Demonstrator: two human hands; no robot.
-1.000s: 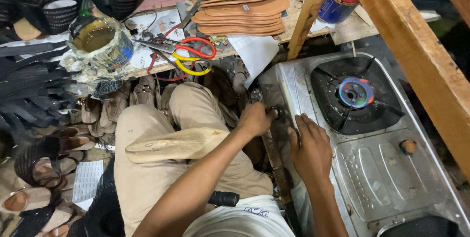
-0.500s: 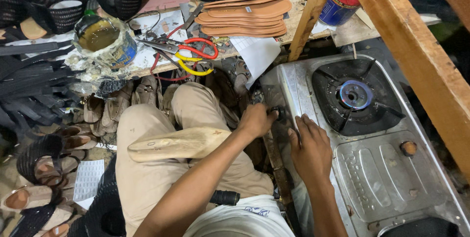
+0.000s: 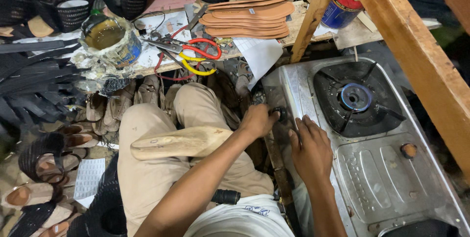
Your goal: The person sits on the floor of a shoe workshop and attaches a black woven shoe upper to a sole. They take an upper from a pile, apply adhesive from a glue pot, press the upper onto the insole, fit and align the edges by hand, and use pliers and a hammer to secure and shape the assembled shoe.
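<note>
Round black knob [image 3: 280, 114] — left hand [image 3: 258, 121] pinches it — steel stove [image 3: 382, 188].

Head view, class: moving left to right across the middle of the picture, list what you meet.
Black straps → wooden shoe last → left hand on the stove knob → right hand → burner → wooden beam.

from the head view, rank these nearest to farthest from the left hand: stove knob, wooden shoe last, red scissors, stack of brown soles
1. stove knob: on the stove's front edge, at the left hand fingertips.
2. wooden shoe last: lying across the lap, left of the hand.
3. red scissors: on the bench above the knees.
4. stack of brown soles: at the bench's far end, top of view.
</note>
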